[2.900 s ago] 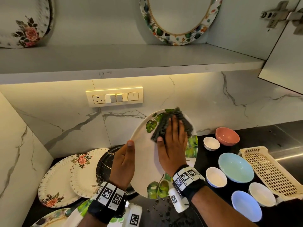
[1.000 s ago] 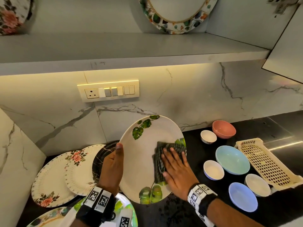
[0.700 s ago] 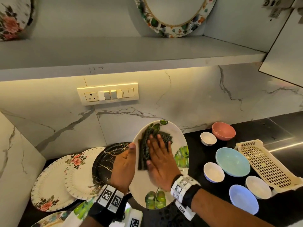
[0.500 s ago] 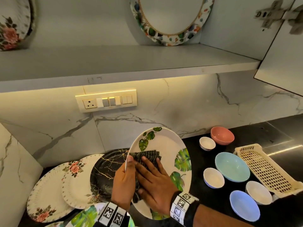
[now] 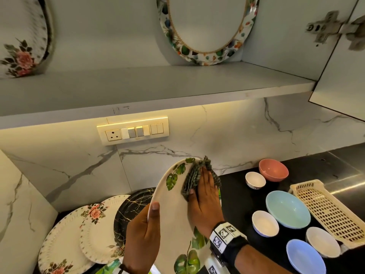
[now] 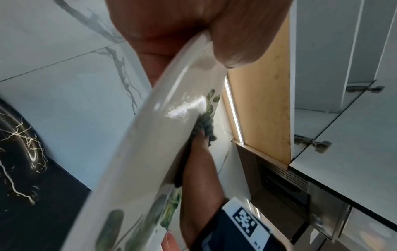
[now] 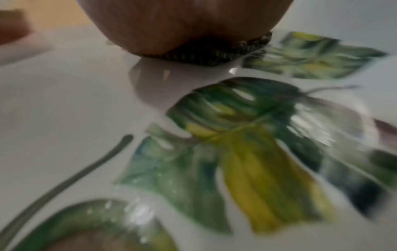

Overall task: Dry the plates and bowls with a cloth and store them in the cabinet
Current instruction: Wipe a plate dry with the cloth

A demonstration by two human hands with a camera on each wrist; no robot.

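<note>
I hold the leaf-print plate (image 5: 173, 210) tilted above the counter's (image 5: 246, 196) front left, my left hand (image 5: 142, 240) gripping its left rim, thumb over the edge, while my right hand (image 5: 205, 196), fingers flat, presses the dark cloth (image 5: 192, 179) near its upper rim.

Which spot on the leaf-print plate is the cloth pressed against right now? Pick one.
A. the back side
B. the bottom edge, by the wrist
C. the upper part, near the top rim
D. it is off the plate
C: the right hand lies flat on the dark cloth against the leaf-print plate, up by its top rim.
</note>
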